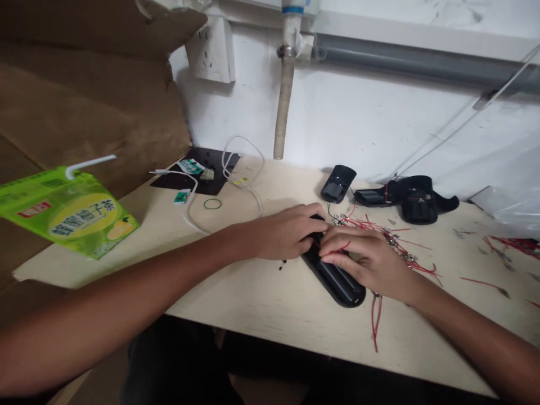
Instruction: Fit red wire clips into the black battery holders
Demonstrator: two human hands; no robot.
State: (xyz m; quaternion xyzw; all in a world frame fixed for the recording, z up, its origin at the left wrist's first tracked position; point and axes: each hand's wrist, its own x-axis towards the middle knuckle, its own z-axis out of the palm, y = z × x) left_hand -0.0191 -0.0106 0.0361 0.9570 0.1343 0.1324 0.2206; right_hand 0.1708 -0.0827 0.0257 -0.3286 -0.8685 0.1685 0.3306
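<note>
A long black plastic housing [337, 278] with rounded ends lies slantwise on the table in front of me. My left hand [291, 230] curls over its far end and grips it, with the fingertips partly hidden. My right hand [367, 256] is closed in a pinch above the middle of the housing. From between its thumb and forefinger pokes a thin red wire [345, 246]; the wire's other end is hidden by the fingers. Just beyond the right hand spreads a pile of red wires with small metal pieces [392, 241].
Several black plastic housings [417, 205] stand by the wall. A green drink carton [84, 216] with a straw is at left, near a cardboard sheet [93, 112]. A white cable [253, 194] loops across the table. A ribbed hose [283, 107] hangs down at the back.
</note>
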